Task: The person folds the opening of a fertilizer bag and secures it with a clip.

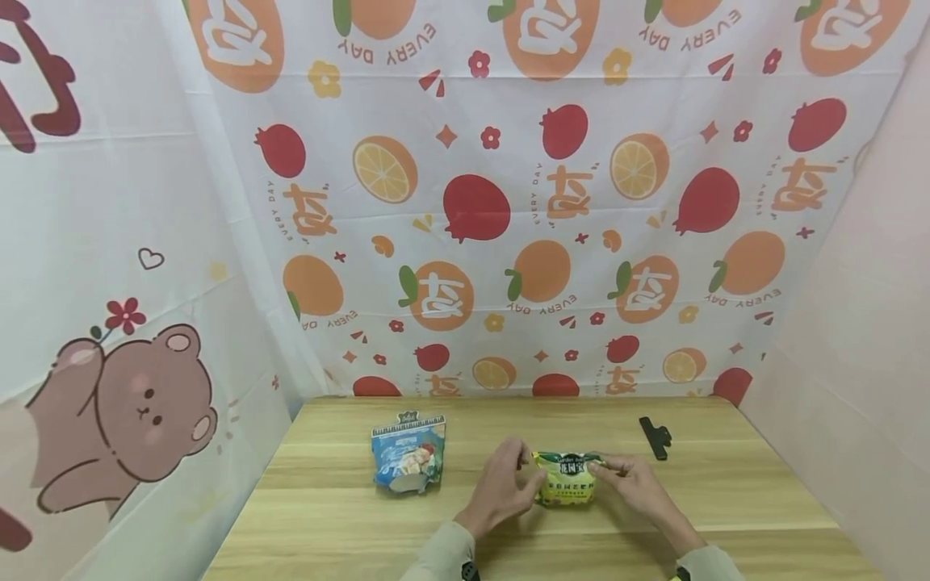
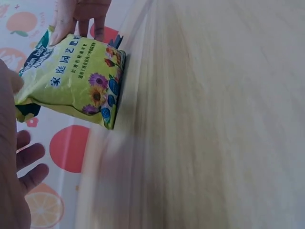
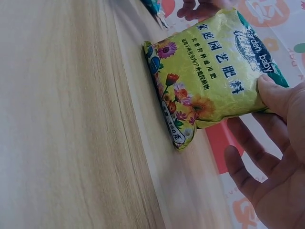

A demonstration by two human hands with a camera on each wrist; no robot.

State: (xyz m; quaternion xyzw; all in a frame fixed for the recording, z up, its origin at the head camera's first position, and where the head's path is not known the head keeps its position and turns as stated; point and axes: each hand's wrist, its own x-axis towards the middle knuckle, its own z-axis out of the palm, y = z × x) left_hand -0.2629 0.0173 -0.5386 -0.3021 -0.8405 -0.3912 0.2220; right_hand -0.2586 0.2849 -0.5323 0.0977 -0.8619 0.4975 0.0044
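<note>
A yellow-green fertilizer bag with a dark green top band stands near the middle of the table, its printed front toward me and its lower edge at the tabletop. Flowers and Chinese lettering cover its front. My right hand pinches the upper right corner, thumb on the front, other fingers spread behind and below. On the other side my left hand holds the upper left edge, its thumb on the front; its index finger is partly hidden by the bag in the left wrist view.
A blue snack-like pouch with a dark clip on its top edge stands to the left. A black clip lies at the back right of the wooden table. Printed curtains hang behind and at the sides.
</note>
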